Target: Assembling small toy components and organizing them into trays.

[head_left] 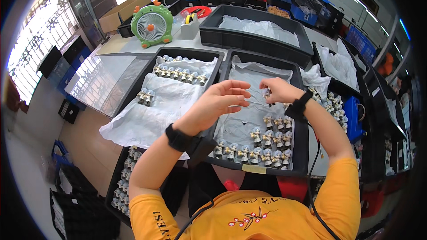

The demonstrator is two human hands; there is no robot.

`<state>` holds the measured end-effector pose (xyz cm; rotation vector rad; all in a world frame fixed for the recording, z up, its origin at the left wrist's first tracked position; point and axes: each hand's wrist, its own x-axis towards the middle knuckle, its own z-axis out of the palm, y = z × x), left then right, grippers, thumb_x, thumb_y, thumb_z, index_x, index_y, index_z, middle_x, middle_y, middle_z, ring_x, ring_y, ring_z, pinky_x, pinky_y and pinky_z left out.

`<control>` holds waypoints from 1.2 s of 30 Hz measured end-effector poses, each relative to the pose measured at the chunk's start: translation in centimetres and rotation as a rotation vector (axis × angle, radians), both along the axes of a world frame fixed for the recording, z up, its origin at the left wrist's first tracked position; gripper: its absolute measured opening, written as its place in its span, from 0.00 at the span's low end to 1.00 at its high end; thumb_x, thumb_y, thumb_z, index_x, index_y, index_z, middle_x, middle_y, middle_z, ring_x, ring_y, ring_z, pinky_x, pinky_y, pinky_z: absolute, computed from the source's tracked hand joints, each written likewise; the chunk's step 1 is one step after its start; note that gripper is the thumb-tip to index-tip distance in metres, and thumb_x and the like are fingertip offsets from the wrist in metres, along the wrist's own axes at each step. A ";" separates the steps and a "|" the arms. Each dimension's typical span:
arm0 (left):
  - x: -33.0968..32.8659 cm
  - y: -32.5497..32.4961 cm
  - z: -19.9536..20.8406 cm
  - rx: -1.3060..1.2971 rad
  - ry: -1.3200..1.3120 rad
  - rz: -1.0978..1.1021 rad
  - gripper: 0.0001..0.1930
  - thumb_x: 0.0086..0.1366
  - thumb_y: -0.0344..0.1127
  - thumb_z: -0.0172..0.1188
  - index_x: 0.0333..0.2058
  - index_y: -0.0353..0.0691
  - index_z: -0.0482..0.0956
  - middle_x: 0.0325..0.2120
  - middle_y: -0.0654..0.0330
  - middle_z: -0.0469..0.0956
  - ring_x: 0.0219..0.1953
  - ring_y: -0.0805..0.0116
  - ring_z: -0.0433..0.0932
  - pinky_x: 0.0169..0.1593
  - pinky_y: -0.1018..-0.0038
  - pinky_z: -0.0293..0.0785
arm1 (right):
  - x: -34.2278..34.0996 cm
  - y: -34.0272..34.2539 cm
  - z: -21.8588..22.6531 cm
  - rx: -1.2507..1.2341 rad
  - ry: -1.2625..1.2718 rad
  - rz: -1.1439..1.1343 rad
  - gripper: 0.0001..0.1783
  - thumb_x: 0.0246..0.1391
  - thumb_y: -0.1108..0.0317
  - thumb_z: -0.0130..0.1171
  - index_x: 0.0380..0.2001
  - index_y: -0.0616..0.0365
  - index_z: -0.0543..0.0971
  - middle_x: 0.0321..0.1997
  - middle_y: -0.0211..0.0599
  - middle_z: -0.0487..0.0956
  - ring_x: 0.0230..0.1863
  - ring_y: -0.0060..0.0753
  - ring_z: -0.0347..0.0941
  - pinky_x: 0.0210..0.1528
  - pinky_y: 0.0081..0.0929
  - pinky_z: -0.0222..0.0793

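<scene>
Both your forearms reach forward over the lined black tray (pixel 284 171), elbows bent and wrists banded. A small figurine (pixel 267 93) sits at the fingertips of your right hand (pixel 278 91), thumb and fingers pinched around it, beyond the rows of figurines (pixel 266 156). Your left hand (pixel 227 97) hangs just to its left, fingers loosely spread and slightly curled, gripping nothing.

One held figurine (pixel 267 93), two black wristbands (pixel 299 106), one green fan (pixel 151 26), one tape dispenser (pixel 190 30)
</scene>
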<state>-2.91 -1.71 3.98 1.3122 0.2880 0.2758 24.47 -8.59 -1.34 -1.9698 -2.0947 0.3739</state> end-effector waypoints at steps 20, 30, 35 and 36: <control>2.1 2.7 -6.0 -0.235 -0.180 0.112 0.19 0.67 0.40 0.49 0.54 0.41 0.64 0.45 0.63 0.72 0.45 0.73 0.73 0.48 0.71 0.71 | -8.2 0.4 0.9 0.420 0.777 0.111 0.27 0.44 0.69 0.64 0.50 0.51 0.68 0.47 0.28 0.75 0.49 0.26 0.69 0.52 0.28 0.60; 2.3 2.7 -6.1 -0.350 -0.215 0.097 0.20 0.68 0.40 0.47 0.55 0.41 0.61 0.47 0.59 0.71 0.46 0.69 0.73 0.45 0.68 0.74 | -8.1 0.2 0.8 0.345 0.727 0.201 0.39 0.37 0.61 0.71 0.54 0.50 0.66 0.51 0.31 0.71 0.52 0.28 0.66 0.52 0.29 0.60; 2.2 2.4 -6.3 -0.326 -0.227 0.118 0.21 0.67 0.40 0.48 0.56 0.40 0.60 0.47 0.59 0.69 0.48 0.68 0.72 0.45 0.68 0.75 | -8.2 0.5 0.2 0.306 0.760 0.167 0.40 0.37 0.62 0.71 0.55 0.51 0.64 0.52 0.33 0.70 0.53 0.29 0.65 0.53 0.30 0.59; 2.2 2.3 -6.2 -0.312 -0.223 0.136 0.21 0.67 0.39 0.49 0.56 0.40 0.60 0.47 0.59 0.69 0.48 0.68 0.72 0.45 0.69 0.75 | -8.2 0.5 0.1 0.305 0.758 0.169 0.40 0.37 0.62 0.71 0.55 0.51 0.64 0.52 0.33 0.70 0.53 0.29 0.65 0.53 0.30 0.59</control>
